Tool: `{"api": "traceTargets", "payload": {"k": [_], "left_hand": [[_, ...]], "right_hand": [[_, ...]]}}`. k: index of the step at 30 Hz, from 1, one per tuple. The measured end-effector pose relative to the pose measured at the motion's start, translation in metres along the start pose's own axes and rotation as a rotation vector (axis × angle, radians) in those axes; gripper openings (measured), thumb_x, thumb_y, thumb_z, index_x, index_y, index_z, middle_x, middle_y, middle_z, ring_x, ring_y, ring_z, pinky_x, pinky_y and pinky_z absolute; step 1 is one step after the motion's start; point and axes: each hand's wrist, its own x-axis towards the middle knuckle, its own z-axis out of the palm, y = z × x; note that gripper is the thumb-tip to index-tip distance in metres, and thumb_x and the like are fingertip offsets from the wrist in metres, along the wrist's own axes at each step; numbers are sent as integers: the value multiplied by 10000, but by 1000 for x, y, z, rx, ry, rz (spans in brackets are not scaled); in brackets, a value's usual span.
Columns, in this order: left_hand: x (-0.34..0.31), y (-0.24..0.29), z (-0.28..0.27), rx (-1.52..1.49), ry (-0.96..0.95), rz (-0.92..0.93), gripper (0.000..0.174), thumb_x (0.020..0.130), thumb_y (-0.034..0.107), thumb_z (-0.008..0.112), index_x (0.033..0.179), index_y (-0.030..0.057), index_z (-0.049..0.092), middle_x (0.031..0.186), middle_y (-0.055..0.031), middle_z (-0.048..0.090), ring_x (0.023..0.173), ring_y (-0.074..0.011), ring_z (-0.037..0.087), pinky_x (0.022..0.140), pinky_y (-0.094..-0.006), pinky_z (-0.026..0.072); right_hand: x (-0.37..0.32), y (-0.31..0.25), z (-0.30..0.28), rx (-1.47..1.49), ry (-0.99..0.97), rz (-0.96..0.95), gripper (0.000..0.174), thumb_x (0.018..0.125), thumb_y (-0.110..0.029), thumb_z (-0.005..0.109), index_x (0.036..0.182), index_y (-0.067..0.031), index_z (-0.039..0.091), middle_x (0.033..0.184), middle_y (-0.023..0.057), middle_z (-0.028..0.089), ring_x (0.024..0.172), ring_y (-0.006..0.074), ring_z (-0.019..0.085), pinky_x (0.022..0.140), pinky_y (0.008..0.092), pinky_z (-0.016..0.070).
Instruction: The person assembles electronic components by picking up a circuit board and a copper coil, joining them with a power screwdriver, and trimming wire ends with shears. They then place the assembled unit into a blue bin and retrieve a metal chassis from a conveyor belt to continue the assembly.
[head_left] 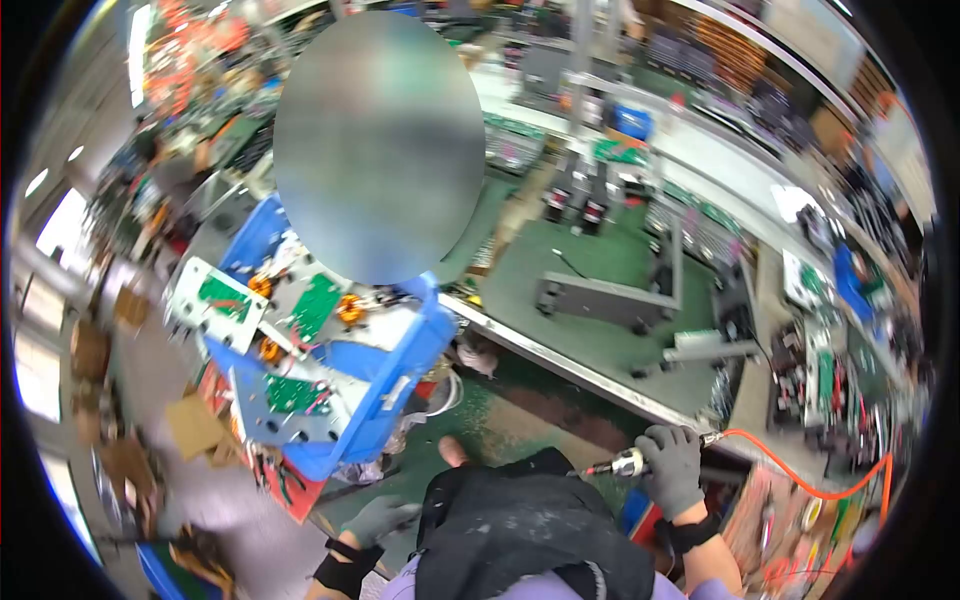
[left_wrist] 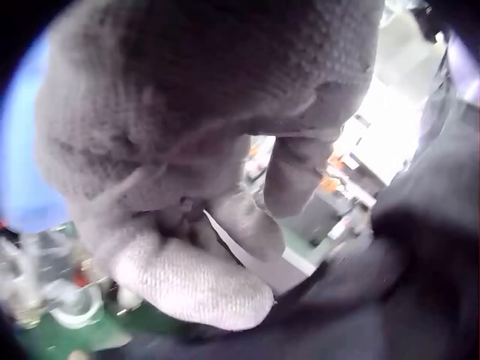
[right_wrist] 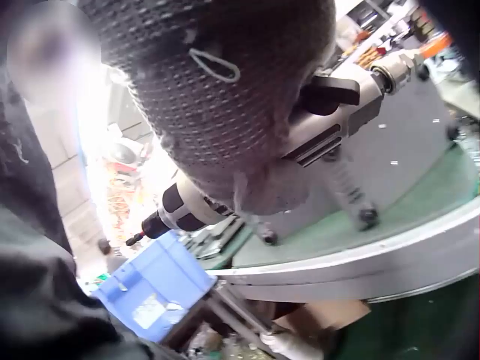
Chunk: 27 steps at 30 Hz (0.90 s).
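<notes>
My right hand (head_left: 672,468), in a grey knit glove, grips an air screwdriver (head_left: 628,463) at the front edge of the bench. Its bit points left, toward the black apron (head_left: 520,520). An orange hose (head_left: 835,495) runs from its back end off to the right. In the right wrist view the glove wraps the tool's body (right_wrist: 176,208), below a black lever (right_wrist: 330,91). My left hand (head_left: 382,520), gloved as well, hangs beside the apron with loosely bent fingers and nothing in them. Those fingers (left_wrist: 195,289) fill much of the left wrist view.
A blue bin (head_left: 395,395) at front left holds metal panels with green circuit boards (head_left: 318,308) and copper-coloured coils (head_left: 350,310). On the green bench (head_left: 520,300) lies a grey metal housing (head_left: 605,302). Cardboard (head_left: 198,428) lies on the floor at left. Tools fill a tray at lower right.
</notes>
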Motion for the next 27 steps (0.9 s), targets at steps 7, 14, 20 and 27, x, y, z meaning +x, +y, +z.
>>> {"api": "traceTargets", "payload": {"k": [7,14,20,27], "left_hand": [[-29,220,61,-59,-147,687,842,908,413,724,1496,19,268,972,-95,670,873,-179,656,830,-309,520],[-19,284,-46,-587,4,543,271,918,274,684,1053,67,573,761,-6,599,524,-72,529,435,-235,406],[59,324,-253,-673,718,623,312,919,187,671,1160,40,538,822,-43,635,593,-137,582,507,-286,460],[161,296,-435,-381,1288,406,758,791,203,761,1416,37,364,1139,-228,656,1059,-373,660,898,-432,509]], "right_hand": [[163,-91,-56,88,268,-825,208,767,-208,651,973,-218,630,1123,12,631,1093,240,598,987,533,442],[287,-155,-69,86,434,-822,397,805,-188,645,1199,-204,601,1296,105,578,1210,331,525,1058,545,380],[308,-131,-65,143,544,-463,505,745,-115,688,1232,-87,559,1299,179,557,1174,411,527,1014,546,409],[271,-92,-36,45,414,-127,484,776,-156,736,1240,-101,611,1229,174,615,1082,395,597,937,494,461]]}}
